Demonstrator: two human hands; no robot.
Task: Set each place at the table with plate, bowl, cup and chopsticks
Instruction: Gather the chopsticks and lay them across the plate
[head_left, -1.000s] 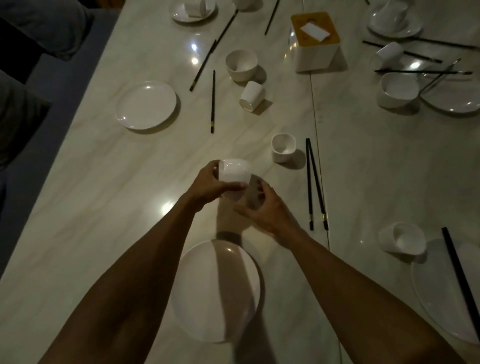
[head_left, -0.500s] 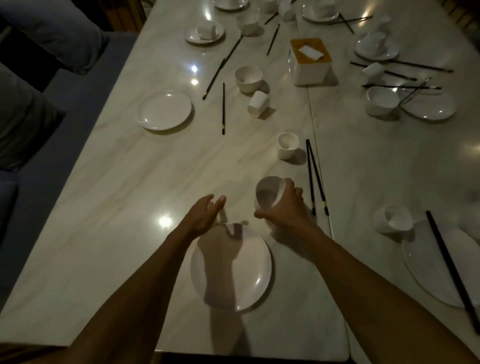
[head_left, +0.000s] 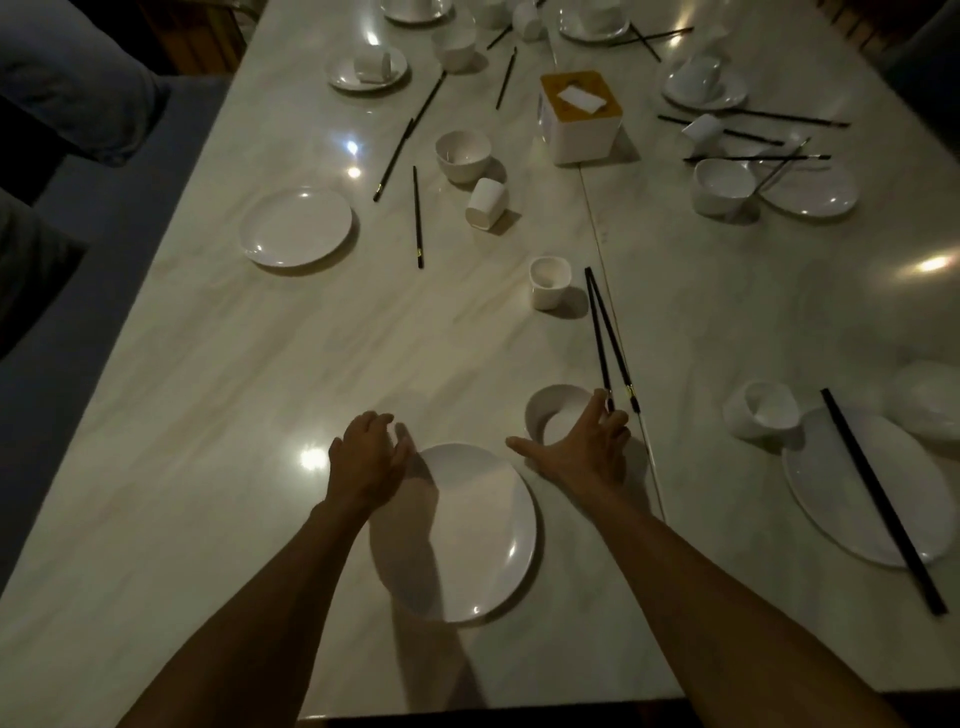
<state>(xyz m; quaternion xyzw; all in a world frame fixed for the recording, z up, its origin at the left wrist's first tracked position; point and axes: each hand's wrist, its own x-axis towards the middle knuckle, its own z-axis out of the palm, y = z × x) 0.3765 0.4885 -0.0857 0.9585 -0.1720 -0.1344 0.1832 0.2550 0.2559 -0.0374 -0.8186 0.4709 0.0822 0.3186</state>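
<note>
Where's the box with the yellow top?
In the head view, the box stands far up the table near its middle, with a bowl and a tipped cup to its left.

**No legible writing in view**

No text, label, brand or number can be read in the dim picture. The white square tissue box with a yellow top shows no print that can be made out. The same holds for the glossy round white plate and the pale marble bench.
</note>
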